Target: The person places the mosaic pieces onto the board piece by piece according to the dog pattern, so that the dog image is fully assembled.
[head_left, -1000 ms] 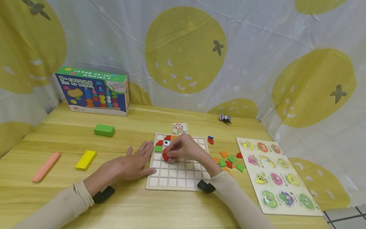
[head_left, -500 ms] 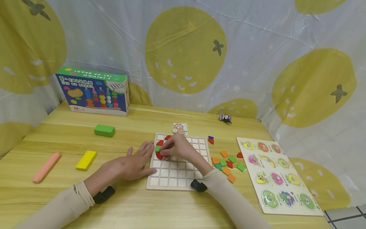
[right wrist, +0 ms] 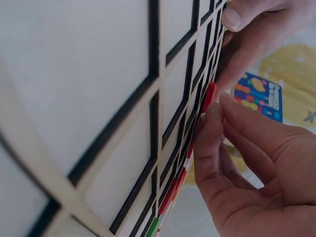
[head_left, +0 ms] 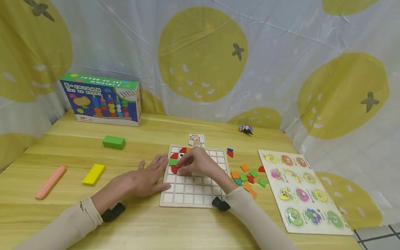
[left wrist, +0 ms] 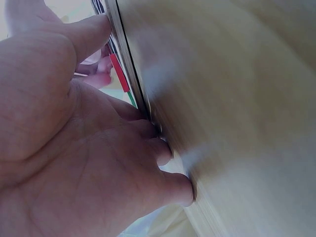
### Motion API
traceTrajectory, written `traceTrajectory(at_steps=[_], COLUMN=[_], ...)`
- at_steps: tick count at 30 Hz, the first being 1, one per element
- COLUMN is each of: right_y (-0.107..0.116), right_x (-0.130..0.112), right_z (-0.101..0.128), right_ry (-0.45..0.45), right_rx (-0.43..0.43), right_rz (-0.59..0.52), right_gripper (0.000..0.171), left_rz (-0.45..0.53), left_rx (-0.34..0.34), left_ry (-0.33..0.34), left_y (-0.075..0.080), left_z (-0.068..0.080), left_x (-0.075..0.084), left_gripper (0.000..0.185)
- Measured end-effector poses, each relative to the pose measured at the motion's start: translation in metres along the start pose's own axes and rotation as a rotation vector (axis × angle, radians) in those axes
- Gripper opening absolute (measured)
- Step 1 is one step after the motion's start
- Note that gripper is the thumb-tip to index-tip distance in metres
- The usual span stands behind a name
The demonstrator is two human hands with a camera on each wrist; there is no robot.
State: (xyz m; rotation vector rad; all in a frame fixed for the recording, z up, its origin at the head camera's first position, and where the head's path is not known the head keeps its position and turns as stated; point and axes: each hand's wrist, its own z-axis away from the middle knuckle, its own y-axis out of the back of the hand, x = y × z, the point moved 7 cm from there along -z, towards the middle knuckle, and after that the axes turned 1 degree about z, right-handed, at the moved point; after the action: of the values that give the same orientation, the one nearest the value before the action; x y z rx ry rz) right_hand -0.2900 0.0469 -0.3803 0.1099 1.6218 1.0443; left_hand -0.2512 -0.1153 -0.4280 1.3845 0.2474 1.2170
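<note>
Nearest the camera, two beige sleeves are seen reaching forward over the wooden bench (head_left: 150,222). Flat on the bench lies the left hand (head_left: 147,178), its fingers straight and spread, their tips pressed against the left edge of the grid board (head_left: 193,194); nothing is held in it. Just to its right, over the upper left part of the board, the right hand (head_left: 197,162) is curled, and a red curved piece (head_left: 175,169) is pinched between its thumb and fingertips (right wrist: 212,113). The piece is held at a cell in the board's left columns, touching the board; whether it is fully seated cannot be told.

Most cells of the grid board are seen bare and white. Just beyond the right hand's fingers, the top left cells are filled: a green square (head_left: 173,161), red curved pieces (head_left: 183,150), and a white piece with a dark eye dot (head_left: 181,155).

To the right of the right hand, loose orange, green and red pieces (head_left: 248,177) are scattered on the bench, and further right a fruit peg puzzle (head_left: 301,192) is laid, its recesses filled with coloured fruit shapes.

Left of the left hand, well apart, a yellow block (head_left: 94,174) and a pink bar (head_left: 50,182) are found; beyond them a green block (head_left: 114,142). A small pattern card (head_left: 196,140) is laid just beyond the board. Farthest off, a bead-set box (head_left: 101,100) is stood against the lemon-print curtain (head_left: 203,55).
</note>
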Motion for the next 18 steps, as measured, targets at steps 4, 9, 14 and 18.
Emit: traceTrajectory(at_steps=[4,9,14,18], right_y=[-0.002,-0.009,-0.015,-0.017], right_x=[-0.005,-0.015,-0.025,-0.029], right_z=[-0.004,-0.009,-0.012,-0.013], right_ry=[0.038,0.082,0.119,0.132], right_rx=[-0.014,-0.039,-0.071,-0.101], right_rz=[0.049,0.14,0.256,0.307], right_gripper=[0.016,0.015,0.012,0.004], left_rz=[0.008,0.029,0.0,-0.011], left_rx=[0.016,0.016,0.021,0.03], left_ry=[-0.022,-0.036,-0.018,-0.017], left_y=[-0.001,-0.002,-0.005,-0.005], left_z=[-0.003,-0.002,-0.005,-0.006], left_x=[-0.003,-0.005,-0.011,-0.012], left_gripper=[0.109,0.11,0.111,0.115])
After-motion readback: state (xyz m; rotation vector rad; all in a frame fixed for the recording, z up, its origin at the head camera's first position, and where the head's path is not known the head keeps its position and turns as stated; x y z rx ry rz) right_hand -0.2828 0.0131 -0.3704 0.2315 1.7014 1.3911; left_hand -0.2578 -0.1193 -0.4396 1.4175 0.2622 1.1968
